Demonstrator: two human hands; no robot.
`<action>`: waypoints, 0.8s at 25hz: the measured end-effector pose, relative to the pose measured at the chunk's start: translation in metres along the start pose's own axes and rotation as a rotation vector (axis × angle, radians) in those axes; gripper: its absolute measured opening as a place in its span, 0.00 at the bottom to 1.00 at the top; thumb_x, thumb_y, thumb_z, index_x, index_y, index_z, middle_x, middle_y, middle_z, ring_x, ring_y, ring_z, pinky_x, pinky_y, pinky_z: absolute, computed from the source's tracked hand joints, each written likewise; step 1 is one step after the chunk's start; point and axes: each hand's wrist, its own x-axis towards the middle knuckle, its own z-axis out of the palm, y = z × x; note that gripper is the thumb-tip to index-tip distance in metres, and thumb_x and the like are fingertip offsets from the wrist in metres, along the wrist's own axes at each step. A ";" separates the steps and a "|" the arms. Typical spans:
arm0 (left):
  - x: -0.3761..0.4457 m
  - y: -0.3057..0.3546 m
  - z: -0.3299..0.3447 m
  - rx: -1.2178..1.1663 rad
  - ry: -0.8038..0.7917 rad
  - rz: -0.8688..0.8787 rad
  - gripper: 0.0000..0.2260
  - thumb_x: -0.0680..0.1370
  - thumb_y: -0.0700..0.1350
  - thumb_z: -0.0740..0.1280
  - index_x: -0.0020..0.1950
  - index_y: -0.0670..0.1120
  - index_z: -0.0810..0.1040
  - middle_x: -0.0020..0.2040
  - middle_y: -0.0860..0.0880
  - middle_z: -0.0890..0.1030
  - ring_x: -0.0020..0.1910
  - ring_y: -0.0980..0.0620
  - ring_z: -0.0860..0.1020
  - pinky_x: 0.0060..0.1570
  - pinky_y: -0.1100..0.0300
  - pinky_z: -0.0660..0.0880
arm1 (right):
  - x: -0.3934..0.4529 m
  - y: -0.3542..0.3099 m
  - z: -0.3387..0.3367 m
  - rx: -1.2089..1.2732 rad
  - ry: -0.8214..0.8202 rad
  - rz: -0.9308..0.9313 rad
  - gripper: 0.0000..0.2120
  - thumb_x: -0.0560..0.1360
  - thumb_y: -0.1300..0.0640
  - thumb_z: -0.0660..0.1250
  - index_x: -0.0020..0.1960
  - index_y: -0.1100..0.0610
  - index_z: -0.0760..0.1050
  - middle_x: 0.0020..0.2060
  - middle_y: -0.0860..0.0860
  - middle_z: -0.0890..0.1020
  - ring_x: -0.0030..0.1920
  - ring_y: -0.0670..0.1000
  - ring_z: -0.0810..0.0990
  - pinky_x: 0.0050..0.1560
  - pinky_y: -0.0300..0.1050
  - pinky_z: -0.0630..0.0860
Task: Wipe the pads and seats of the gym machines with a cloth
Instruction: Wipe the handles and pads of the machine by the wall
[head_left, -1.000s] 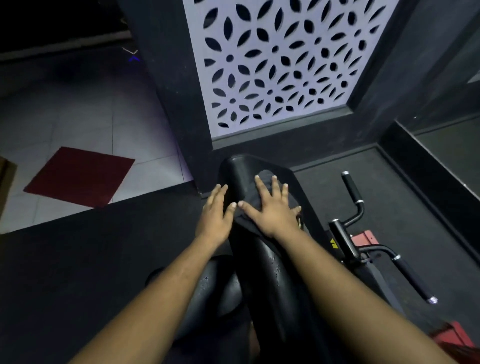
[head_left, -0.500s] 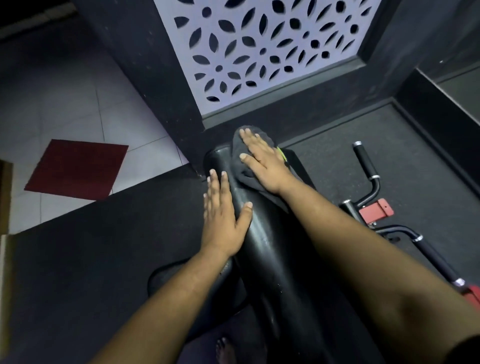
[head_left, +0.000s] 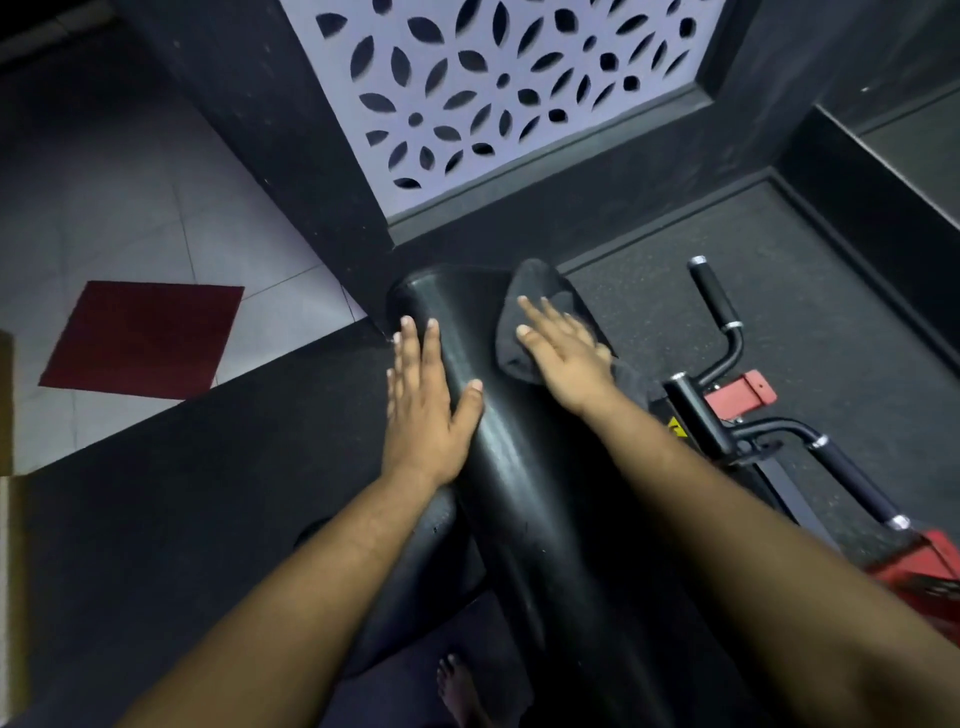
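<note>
The dark cloth (head_left: 524, 332) lies on the far right edge of the black back pad (head_left: 498, 467), near its top end; my right hand (head_left: 566, 358) presses it flat, fingers straight, gripping nothing; my left hand (head_left: 423, 400) rests open on the pad's left edge, thumb across its face, steadying it. Judged procedure: keep the palm flat, sweep in overlapping passes along the pad, cover both edges, then proceed to the seat (head_left: 415, 587) below. The handlebars (head_left: 719, 306) stand to the right, apart from the pad.
</note>
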 end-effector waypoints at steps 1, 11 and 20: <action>0.000 0.000 0.000 0.012 -0.006 -0.004 0.37 0.79 0.63 0.50 0.83 0.52 0.41 0.83 0.51 0.35 0.81 0.53 0.37 0.80 0.48 0.40 | -0.019 -0.002 0.001 0.019 -0.003 -0.086 0.26 0.79 0.32 0.49 0.77 0.30 0.56 0.80 0.38 0.56 0.81 0.48 0.51 0.75 0.60 0.48; -0.014 0.031 0.002 0.219 -0.049 0.147 0.33 0.79 0.60 0.52 0.83 0.51 0.54 0.84 0.50 0.47 0.82 0.51 0.40 0.80 0.44 0.39 | -0.023 0.090 -0.011 -0.016 -0.040 0.296 0.31 0.76 0.27 0.51 0.78 0.30 0.54 0.82 0.43 0.54 0.80 0.56 0.54 0.76 0.67 0.51; -0.012 0.027 0.001 0.177 -0.056 0.157 0.30 0.81 0.54 0.53 0.83 0.50 0.54 0.84 0.50 0.48 0.82 0.50 0.41 0.79 0.40 0.41 | -0.174 0.042 0.000 -0.049 -0.052 -0.095 0.31 0.72 0.26 0.50 0.75 0.25 0.53 0.80 0.38 0.57 0.76 0.50 0.58 0.72 0.60 0.59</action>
